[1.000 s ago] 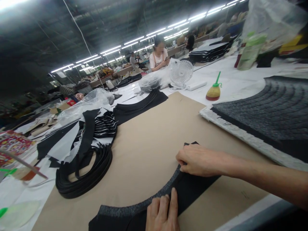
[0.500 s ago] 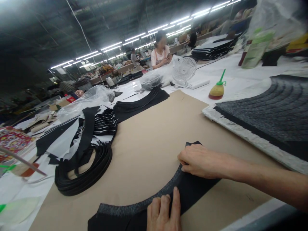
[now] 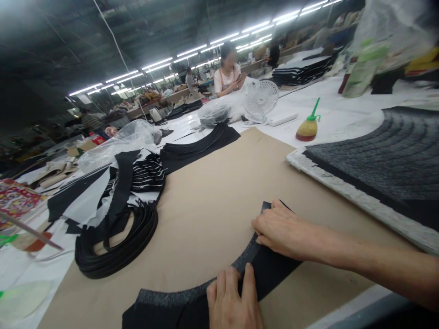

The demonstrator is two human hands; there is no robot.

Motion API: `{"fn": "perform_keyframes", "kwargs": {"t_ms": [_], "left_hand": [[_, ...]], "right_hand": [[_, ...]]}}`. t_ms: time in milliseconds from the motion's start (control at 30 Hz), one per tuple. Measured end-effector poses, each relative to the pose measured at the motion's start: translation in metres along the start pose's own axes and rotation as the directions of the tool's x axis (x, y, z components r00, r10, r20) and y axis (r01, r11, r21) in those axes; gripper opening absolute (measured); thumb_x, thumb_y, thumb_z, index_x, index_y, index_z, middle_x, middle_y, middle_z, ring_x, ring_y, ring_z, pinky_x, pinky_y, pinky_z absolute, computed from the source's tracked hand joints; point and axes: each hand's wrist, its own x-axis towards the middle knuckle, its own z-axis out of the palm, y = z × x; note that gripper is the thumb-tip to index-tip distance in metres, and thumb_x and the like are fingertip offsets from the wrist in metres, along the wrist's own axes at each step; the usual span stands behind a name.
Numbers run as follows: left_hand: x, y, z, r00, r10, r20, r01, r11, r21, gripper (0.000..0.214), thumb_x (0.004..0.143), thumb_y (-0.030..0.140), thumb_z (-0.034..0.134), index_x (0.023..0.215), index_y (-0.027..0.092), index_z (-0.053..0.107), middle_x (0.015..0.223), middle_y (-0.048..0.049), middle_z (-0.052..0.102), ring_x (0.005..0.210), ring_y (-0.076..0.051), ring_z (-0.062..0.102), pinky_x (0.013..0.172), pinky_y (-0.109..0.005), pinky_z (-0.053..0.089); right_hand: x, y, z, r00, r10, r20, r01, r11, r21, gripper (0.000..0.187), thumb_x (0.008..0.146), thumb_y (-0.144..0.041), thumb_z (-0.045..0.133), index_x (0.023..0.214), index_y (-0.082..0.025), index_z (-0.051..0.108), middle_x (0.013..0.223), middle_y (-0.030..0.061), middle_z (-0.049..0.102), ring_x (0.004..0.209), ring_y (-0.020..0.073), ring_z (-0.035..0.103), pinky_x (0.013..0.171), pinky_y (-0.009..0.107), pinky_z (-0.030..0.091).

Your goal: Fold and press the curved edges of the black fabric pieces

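Observation:
A curved black fabric piece with a grey inner edge (image 3: 219,283) lies on the tan board (image 3: 219,192) near the front. My right hand (image 3: 284,228) rests on its far end, fingers curled and pressing the cloth down. At the bottom edge my left hand (image 3: 233,299) lies on the piece's middle, fingers together and stretched flat along the grey edge.
A coil of black strips (image 3: 116,246) and striped cloth (image 3: 147,176) lie to the left. A stack of grey curved pieces (image 3: 387,160) sits on the right. Behind are a small white fan (image 3: 260,100), a green-capped bottle (image 3: 307,128), plastic bags and a seated person (image 3: 228,75).
My left hand has slid slightly forward along the grey edge. My right hand has shifted a little on the far end of the piece.

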Motion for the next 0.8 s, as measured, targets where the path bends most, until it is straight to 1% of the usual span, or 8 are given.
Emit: {"fn": "perform_keyframes", "kwargs": {"t_ms": [133, 233, 333, 433, 533, 600, 667, 800], "left_hand": [[0.016, 0.022, 0.007, 0.994, -0.053, 0.096, 0.067, 0.986, -0.152, 0.035, 0.087, 0.009, 0.045, 0.116, 0.020, 0.062, 0.108, -0.0072, 0.063, 0.095, -0.021, 0.056, 0.083, -0.034, 0.043], [0.020, 0.035, 0.018, 0.982, -0.086, 0.168, 0.121, 0.969, -0.214, 0.043, 0.085, 0.003, 0.043, 0.122, 0.018, 0.059, 0.100, -0.0063, 0.063, 0.090, -0.020, 0.056, 0.083, -0.033, 0.044], [0.017, 0.042, 0.029, 0.986, -0.131, 0.106, 0.148, 0.972, -0.184, 0.039, 0.087, 0.005, 0.044, 0.119, 0.017, 0.063, 0.091, -0.0061, 0.062, 0.086, -0.022, 0.054, 0.079, -0.036, 0.044], [0.013, 0.044, 0.036, 0.988, -0.151, -0.003, 0.150, 0.980, -0.133, 0.035, 0.088, 0.008, 0.044, 0.116, 0.015, 0.065, 0.094, -0.0079, 0.063, 0.089, -0.025, 0.053, 0.079, -0.040, 0.043], [0.013, 0.042, 0.036, 0.995, -0.098, 0.001, 0.097, 0.993, -0.060, 0.036, 0.087, 0.010, 0.049, 0.119, 0.016, 0.063, 0.093, -0.0069, 0.063, 0.087, -0.024, 0.053, 0.076, -0.039, 0.044], [0.014, 0.039, 0.035, 0.999, -0.036, 0.032, 0.037, 0.999, -0.008, 0.037, 0.085, 0.011, 0.053, 0.121, 0.016, 0.062, 0.091, -0.0058, 0.063, 0.083, -0.022, 0.052, 0.073, -0.037, 0.044], [0.015, 0.037, 0.036, 1.000, 0.003, 0.024, -0.004, 0.999, 0.035, 0.038, 0.083, 0.012, 0.055, 0.121, 0.015, 0.062, 0.089, -0.0055, 0.063, 0.080, -0.021, 0.052, 0.071, -0.036, 0.044], [0.014, 0.038, 0.041, 0.998, -0.015, -0.053, 0.018, 0.999, 0.048, 0.036, 0.083, 0.012, 0.053, 0.118, 0.015, 0.063, 0.086, -0.0061, 0.062, 0.078, -0.021, 0.052, 0.069, -0.037, 0.044]], "right_hand": [[-0.005, -0.004, -0.003, 0.999, 0.049, -0.003, -0.048, 0.999, 0.021, 0.018, 0.084, -0.017, 0.056, 0.075, -0.013, 0.071, 0.078, 0.0149, 0.071, 0.083, 0.0308, 0.067, 0.081, 0.044, 0.036], [-0.006, -0.002, -0.006, 0.996, 0.086, -0.017, -0.085, 0.995, 0.060, 0.013, 0.081, -0.022, 0.062, 0.081, -0.014, 0.071, 0.083, 0.0147, 0.071, 0.092, 0.0319, 0.065, 0.085, 0.044, 0.036], [-0.003, 0.012, -0.008, 0.988, 0.149, -0.036, -0.143, 0.981, 0.135, 0.018, 0.075, -0.032, 0.070, 0.082, -0.015, 0.071, 0.084, 0.0131, 0.071, 0.092, 0.0308, 0.064, 0.086, 0.041, 0.037], [0.000, 0.034, -0.009, 0.979, 0.201, -0.040, -0.185, 0.951, 0.247, 0.025, 0.074, -0.036, 0.072, 0.091, -0.017, 0.070, 0.090, 0.0093, 0.071, 0.088, 0.0259, 0.064, 0.074, 0.031, 0.040], [0.002, 0.053, -0.009, 0.979, 0.204, -0.017, -0.185, 0.918, 0.352, 0.019, 0.077, -0.028, 0.067, 0.094, -0.019, 0.069, 0.086, 0.0040, 0.070, 0.079, 0.0184, 0.063, 0.061, 0.024, 0.039], [0.002, 0.059, -0.008, 0.981, 0.195, -0.006, -0.177, 0.901, 0.395, 0.012, 0.079, -0.022, 0.063, 0.089, -0.019, 0.069, 0.079, 0.0016, 0.069, 0.073, 0.0153, 0.062, 0.058, 0.022, 0.037], [0.002, 0.061, -0.005, 0.981, 0.193, -0.015, -0.169, 0.893, 0.416, 0.009, 0.079, -0.020, 0.061, 0.084, -0.019, 0.069, 0.075, 0.0009, 0.068, 0.070, 0.0144, 0.061, 0.058, 0.022, 0.036], [0.003, 0.062, 0.003, 0.978, 0.200, -0.055, -0.159, 0.892, 0.424, 0.006, 0.080, -0.021, 0.059, 0.078, -0.019, 0.065, 0.066, 0.0002, 0.063, 0.065, 0.0146, 0.058, 0.057, 0.023, 0.034]]}}
